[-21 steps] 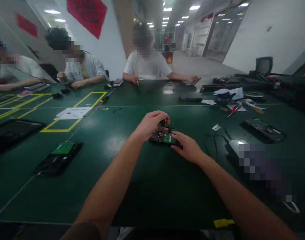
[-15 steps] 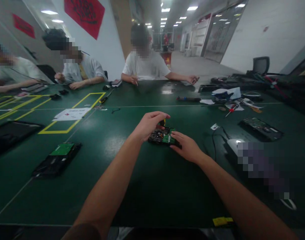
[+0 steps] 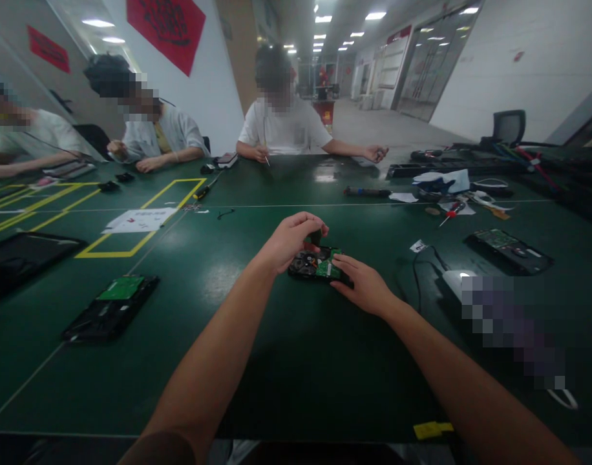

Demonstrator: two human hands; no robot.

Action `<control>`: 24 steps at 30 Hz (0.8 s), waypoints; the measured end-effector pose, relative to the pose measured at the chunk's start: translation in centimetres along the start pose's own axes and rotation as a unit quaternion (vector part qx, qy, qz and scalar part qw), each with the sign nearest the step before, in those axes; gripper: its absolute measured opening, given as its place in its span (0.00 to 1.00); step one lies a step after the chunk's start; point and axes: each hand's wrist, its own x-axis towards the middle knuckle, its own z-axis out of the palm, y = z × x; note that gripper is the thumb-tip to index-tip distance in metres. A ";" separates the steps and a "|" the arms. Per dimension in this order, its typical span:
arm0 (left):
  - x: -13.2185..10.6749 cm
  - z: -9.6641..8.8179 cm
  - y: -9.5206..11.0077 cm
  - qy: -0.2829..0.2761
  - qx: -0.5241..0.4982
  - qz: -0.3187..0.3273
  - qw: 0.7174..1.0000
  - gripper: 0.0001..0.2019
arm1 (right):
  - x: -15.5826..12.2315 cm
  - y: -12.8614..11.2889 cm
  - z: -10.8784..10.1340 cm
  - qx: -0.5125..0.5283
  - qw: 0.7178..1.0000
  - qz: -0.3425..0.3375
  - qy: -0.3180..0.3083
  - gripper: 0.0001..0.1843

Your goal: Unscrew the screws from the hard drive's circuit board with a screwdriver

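A small black device with a green circuit board [image 3: 315,265] lies on the green table [image 3: 286,361] in front of me. My left hand [image 3: 291,239] hovers over its far edge, fingers curled round the dark handle of a screwdriver [image 3: 316,237] that stands upright on the board. My right hand [image 3: 366,284] rests on the device's right side, fingers pressed flat against its edge and holding it down.
An opened device with a green board [image 3: 109,307] lies at the left, a dark panel [image 3: 19,255] beyond it. Yellow tape lines and a paper sheet [image 3: 141,219] mark the table. Tools, cables and another board [image 3: 512,248] sit at the right. Three people sit across the table.
My left hand has closed tighter around the screwdriver's handle, hiding its yellow part. The device and my right hand have stayed in place.
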 end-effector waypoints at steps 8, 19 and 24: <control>-0.1 -0.3 0.4 -0.013 0.008 -0.003 1.000 0.10 | 0.1 -0.2 -0.1 -0.006 1.000 0.006 -0.007 0.27; -0.1 0.0 0.0 0.004 0.004 0.009 1.000 0.12 | 0.1 -0.5 -0.4 -0.007 1.000 0.010 -0.012 0.27; -0.1 -0.3 0.2 -0.012 0.021 0.005 1.000 0.09 | 0.0 -0.4 -0.3 -0.002 1.000 0.012 -0.010 0.27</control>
